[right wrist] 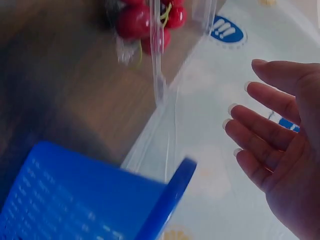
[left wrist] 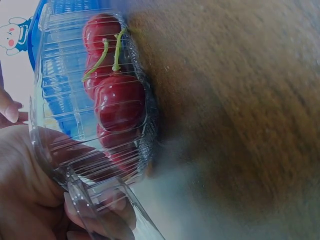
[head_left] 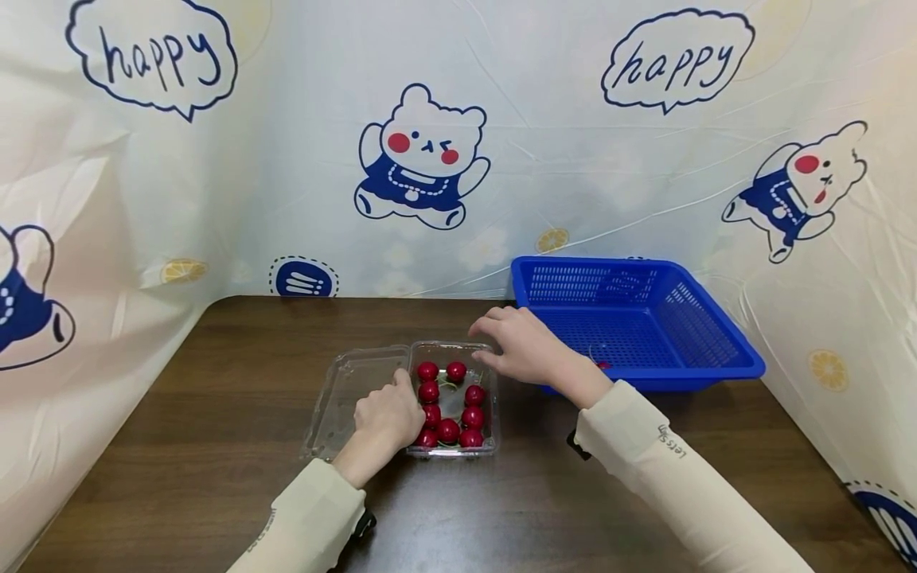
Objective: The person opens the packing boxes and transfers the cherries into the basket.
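While the left grip (head_left: 389, 412) clasped, likely to steady it, a clear rectangular plastic box (head_left: 453, 400) of round red cherries (head_left: 448, 430) beside it, the right grip (head_left: 521, 344) hovered opposite, loose-fingered, empty.

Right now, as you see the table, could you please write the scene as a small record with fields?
Table: brown
Box: clear plastic, open
Lid: folded out, left of box
Cherries: nine visible in box, one partly visible in basket
Basket: blue, right of box
Left hand: holds box at lid side
Right hand: empty, near box's far right corner
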{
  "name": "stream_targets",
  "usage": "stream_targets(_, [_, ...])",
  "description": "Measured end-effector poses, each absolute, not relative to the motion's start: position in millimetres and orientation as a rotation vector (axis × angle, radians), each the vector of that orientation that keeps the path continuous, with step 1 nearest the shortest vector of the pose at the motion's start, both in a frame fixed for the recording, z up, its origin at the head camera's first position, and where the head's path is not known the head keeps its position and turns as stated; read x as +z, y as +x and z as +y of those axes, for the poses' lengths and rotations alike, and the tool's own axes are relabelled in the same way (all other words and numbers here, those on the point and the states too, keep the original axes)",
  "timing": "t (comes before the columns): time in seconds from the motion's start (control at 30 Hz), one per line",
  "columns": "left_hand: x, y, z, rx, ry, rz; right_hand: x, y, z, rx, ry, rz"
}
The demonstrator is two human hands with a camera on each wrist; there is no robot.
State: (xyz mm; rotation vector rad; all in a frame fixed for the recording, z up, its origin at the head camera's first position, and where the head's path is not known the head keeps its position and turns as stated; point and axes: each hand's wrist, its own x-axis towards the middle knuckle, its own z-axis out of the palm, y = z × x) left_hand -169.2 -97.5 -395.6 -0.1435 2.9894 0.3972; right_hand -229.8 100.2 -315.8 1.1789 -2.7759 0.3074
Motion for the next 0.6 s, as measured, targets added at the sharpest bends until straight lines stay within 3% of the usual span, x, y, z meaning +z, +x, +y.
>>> stream_targets(0.6, [-396,-170,-98,0.395,-0.158,2.972,-353,-201,67,0.019,1.52,-2.721])
